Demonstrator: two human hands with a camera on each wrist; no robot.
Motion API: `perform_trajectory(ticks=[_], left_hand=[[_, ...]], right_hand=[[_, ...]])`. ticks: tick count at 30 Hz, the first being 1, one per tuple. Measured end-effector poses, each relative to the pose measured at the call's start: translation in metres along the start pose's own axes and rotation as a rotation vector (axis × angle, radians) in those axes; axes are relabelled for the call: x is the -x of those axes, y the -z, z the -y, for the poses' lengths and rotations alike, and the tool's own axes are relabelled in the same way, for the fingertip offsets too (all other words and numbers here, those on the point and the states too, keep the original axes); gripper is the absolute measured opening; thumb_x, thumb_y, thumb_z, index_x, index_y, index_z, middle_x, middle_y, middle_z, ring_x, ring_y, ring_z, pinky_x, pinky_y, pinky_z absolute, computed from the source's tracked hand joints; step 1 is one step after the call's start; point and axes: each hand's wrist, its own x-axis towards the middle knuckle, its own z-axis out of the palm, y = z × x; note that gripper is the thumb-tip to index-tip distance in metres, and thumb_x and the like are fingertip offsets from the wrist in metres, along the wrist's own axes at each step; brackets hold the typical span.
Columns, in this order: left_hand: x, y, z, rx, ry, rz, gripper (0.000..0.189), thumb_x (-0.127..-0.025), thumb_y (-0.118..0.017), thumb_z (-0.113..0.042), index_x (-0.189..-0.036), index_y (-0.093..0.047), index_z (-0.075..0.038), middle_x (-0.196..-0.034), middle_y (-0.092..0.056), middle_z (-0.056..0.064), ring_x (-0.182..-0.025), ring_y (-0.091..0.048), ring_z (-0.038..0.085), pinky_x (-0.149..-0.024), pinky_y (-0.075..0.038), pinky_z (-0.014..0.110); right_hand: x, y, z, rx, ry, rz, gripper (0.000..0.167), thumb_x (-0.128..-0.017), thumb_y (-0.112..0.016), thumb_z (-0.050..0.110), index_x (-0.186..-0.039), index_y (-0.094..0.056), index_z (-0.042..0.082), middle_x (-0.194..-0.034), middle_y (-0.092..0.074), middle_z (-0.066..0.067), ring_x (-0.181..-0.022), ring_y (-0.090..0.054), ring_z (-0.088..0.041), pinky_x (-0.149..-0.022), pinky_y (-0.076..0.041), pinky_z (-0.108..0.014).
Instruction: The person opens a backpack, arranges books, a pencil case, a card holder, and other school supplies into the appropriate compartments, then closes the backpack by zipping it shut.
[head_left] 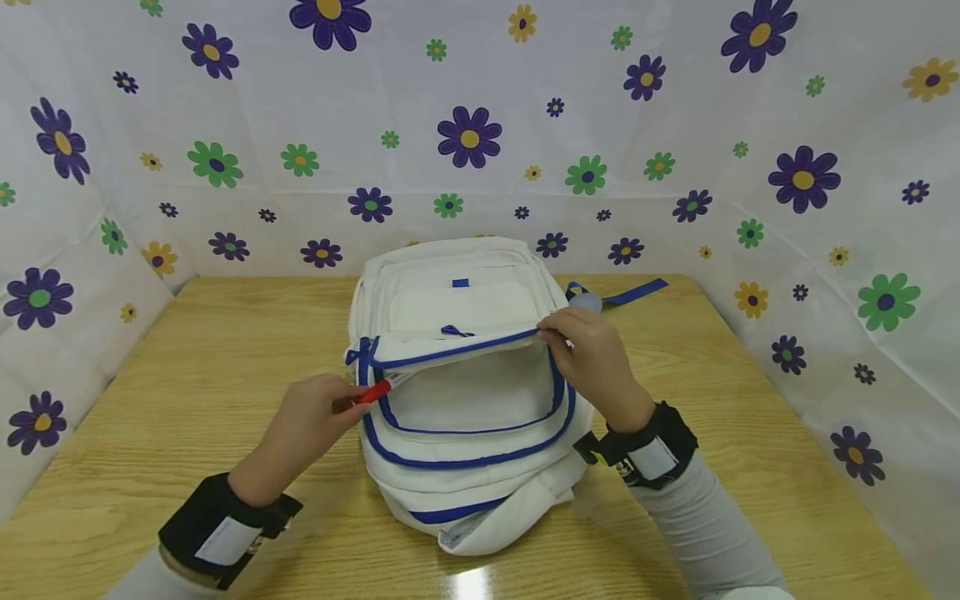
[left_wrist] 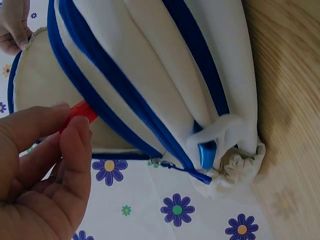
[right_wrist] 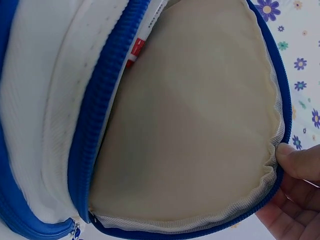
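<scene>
A white backpack (head_left: 457,483) with blue zippers lies on the table, its front pocket unzipped. My left hand (head_left: 311,421) pinches a red-and-white marker (head_left: 377,390) by its red end at the pocket's left side. The marker's white part points into the pocket opening; in the right wrist view the marker (right_wrist: 142,37) shows just inside the blue zipper edge. With thumb and fingers my right hand (head_left: 596,358) pinches the edge of the pocket flap (head_left: 457,348) at its right corner and holds it raised. The beige flap lining (right_wrist: 200,115) faces the right wrist camera.
The wooden table (head_left: 225,333) extends to both sides of the backpack. A blue strap (head_left: 636,292) sticks out behind the bag at right. A flower-patterned cloth (head_left: 405,108) hangs behind the table and along its sides.
</scene>
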Motion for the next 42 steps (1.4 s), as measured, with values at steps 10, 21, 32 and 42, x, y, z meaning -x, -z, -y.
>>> perform_trajectory(ticks=[10, 21, 32, 42], left_hand=[[-0.017, -0.016, -0.009, 0.026, -0.114, -0.041, 0.02, -0.086, -0.077, 0.003, -0.106, -0.077, 0.002, -0.105, -0.076, 0.018, -0.084, -0.069, 0.025, -0.078, -0.063, 0.045], [-0.027, -0.026, -0.012, 0.072, -0.094, -0.063, 0.028, -0.085, -0.076, 0.006, -0.112, -0.076, 0.002, -0.112, -0.075, 0.02, -0.082, -0.065, 0.025, -0.076, -0.062, 0.046], [-0.034, -0.039, -0.011, 0.117, -0.131, -0.129, 0.04, -0.079, -0.077, 0.014, -0.117, -0.074, 0.003, -0.133, -0.065, 0.022, -0.121, -0.06, 0.041, -0.103, -0.052, 0.059], [-0.036, -0.041, -0.008, 0.139, -0.201, -0.16, 0.047, -0.078, -0.077, 0.016, -0.122, -0.073, 0.0, -0.136, -0.062, 0.021, -0.129, -0.056, 0.043, -0.11, -0.046, 0.062]], right_hand=[[0.0, -0.001, 0.001, 0.007, -0.003, -0.007, 0.007, -0.082, -0.077, -0.01, -0.088, -0.073, -0.009, -0.086, -0.074, -0.021, -0.081, -0.071, -0.034, -0.072, -0.061, -0.041], [-0.002, 0.001, 0.001, 0.001, 0.0, -0.014, 0.007, -0.082, -0.076, -0.011, -0.088, -0.072, -0.009, -0.085, -0.074, -0.021, -0.08, -0.071, -0.034, -0.071, -0.061, -0.042], [-0.002, 0.0, 0.001, -0.007, -0.002, -0.011, 0.007, -0.083, -0.076, -0.011, -0.088, -0.072, -0.008, -0.085, -0.074, -0.021, -0.08, -0.07, -0.033, -0.07, -0.06, -0.041], [-0.002, 0.001, 0.001, -0.002, 0.005, -0.022, 0.007, -0.082, -0.077, -0.011, -0.087, -0.072, -0.009, -0.084, -0.073, -0.021, -0.079, -0.07, -0.033, -0.07, -0.061, -0.041]])
